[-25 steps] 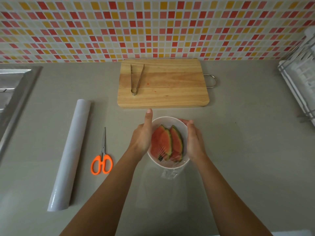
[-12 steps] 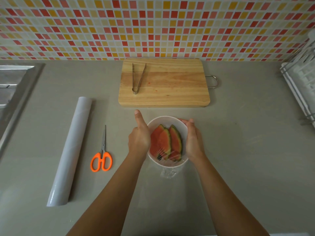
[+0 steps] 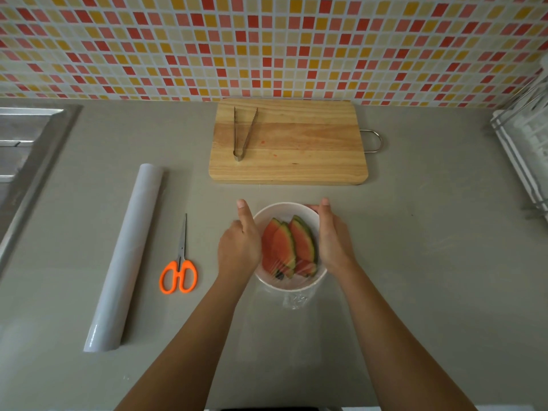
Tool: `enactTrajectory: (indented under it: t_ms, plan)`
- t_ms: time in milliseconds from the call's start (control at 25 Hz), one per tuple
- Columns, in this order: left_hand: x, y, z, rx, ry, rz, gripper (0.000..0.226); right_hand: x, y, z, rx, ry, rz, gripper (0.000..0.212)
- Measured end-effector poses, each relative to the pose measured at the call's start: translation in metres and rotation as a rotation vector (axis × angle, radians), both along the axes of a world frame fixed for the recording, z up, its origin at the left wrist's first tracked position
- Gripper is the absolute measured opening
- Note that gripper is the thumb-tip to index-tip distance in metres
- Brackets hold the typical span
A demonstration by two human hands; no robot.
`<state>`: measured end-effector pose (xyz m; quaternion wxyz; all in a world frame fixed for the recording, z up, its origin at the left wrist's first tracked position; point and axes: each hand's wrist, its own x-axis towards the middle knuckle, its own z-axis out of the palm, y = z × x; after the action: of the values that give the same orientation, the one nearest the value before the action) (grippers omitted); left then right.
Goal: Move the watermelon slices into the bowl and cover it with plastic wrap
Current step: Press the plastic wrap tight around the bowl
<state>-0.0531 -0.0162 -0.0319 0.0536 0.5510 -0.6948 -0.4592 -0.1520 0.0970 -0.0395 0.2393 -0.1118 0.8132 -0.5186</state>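
Observation:
A white bowl (image 3: 284, 206) stands on the grey counter in front of the cutting board, with two or three red watermelon slices (image 3: 284, 247) inside. Clear plastic wrap is stretched over its top, and a crumpled tail of the wrap (image 3: 293, 301) hangs off the near edge. My left hand (image 3: 238, 250) cups the bowl's left side with the thumb pointing away from me. My right hand (image 3: 333, 241) cups the right side, fingertips reaching the far rim. The fingers below the rim are hidden.
A wooden cutting board (image 3: 296, 149) with metal tongs (image 3: 243, 134) lies behind the bowl. On the left are orange-handled scissors (image 3: 178, 268) and the plastic wrap roll (image 3: 127, 256). A steel sink (image 3: 20, 149) is at far left, a dish rack (image 3: 525, 155) at far right.
My left hand slid off the bowl's rim to its outer left side, thumb raised. My right fingertips crept slightly farther along the far rim. The bowl stayed put.

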Motion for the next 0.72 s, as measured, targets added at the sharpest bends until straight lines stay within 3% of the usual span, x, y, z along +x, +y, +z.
enactTrajectory:
  t_ms: [120,200,360,480,600,720]
  plan:
    - [0.008,0.005,-0.006,0.019,0.017,0.013,0.082,-0.005,-0.004,0.004,0.041,-0.026,0.109,0.066]
    - [0.012,-0.003,-0.006,0.007,0.055,0.005,0.087,-0.011,-0.001,0.007,0.031,-0.063,0.133,0.075]
    - [0.016,-0.038,0.002,0.266,0.564,-0.046,0.089,-0.003,0.020,0.018,-0.147,-0.060,-0.074,0.090]
    - [0.013,-0.028,0.003,0.366,0.569,-0.282,0.081,0.023,0.013,0.014,-0.302,-0.244,0.033,0.102]
    - [0.032,0.005,-0.009,0.327,0.599,-0.143,0.072,0.017,-0.002,0.020,-0.290,-0.083,0.045,0.119]
    - [0.056,0.021,-0.011,0.223,0.644,-0.025,0.072,-0.006,-0.005,0.036,-0.323,0.105,0.015,0.110]
